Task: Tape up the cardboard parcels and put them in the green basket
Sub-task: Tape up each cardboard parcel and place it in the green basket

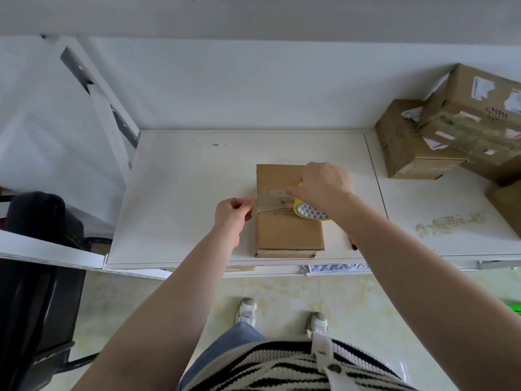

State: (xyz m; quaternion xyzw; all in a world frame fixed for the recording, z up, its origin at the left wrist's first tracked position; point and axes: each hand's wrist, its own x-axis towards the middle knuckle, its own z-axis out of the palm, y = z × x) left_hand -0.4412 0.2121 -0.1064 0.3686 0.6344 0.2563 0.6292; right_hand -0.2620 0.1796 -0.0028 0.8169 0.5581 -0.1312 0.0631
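Looking down from my head camera: I've got a flat cardboard parcel [287,227] lying on the white table [180,193], near the front edge and about in the middle of it. My right hand [324,187] is wrapped around a roll of tape [310,214] with a yellow rim, sitting on the right side of the parcel's top. The inside of the roll has a pattern of little dark triangles printed on white, but I can't make out any brand name there. A clear strip of tape [270,201] runs from the roll leftwards across the top of the parcel to its left edge, where my left hand [232,214] is pinching the loose end between thumb and fingers, right against the parcel's side.

Over at the back right corner of the table there's a pile of other cardboard boxes [451,131], stacked at odd angles, with torn white shipping labels and old tape on them. The writing on those labels is too small and blurry to read. Just right of my parcel, near the front edge, a small orange and black pen [353,244] lies on the table. Further right there's a scuffed patch of residue [448,222] on the tabletop. A bit of bright green [511,306] shows at the far right edge of the frame, down by the floor; can't tell what it is.
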